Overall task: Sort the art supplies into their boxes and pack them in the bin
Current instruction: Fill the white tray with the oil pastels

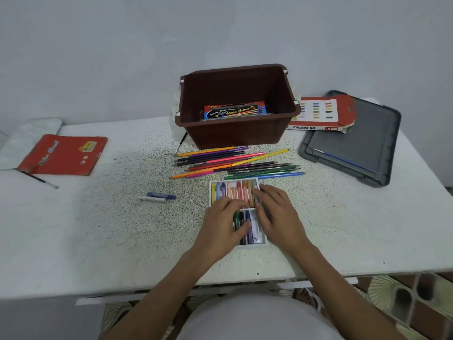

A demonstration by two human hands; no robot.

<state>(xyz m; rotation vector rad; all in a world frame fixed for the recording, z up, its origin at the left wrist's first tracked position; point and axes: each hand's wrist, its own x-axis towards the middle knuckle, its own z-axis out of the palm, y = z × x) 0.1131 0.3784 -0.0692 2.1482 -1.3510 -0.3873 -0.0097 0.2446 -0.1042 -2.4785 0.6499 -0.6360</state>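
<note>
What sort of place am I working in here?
Probably a room at home: a white speckled table against a bare painted wall, a patterned floor covering underneath, and loose coloured pencils beside a brown plastic bin. No workshop gear shows.

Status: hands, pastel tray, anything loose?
Left hand and right hand both on white plastic pastel tray; right fingers flat, left grip unclear. Blue and white pastels loose to its left. Coloured pencils unboxed behind it.

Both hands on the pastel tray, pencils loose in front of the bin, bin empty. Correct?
No. The bin is not empty: the head view shows a water colour box lying inside it. The rest holds: left hand and right hand are on the pastel tray, pencils loose in front of the bin.
</note>
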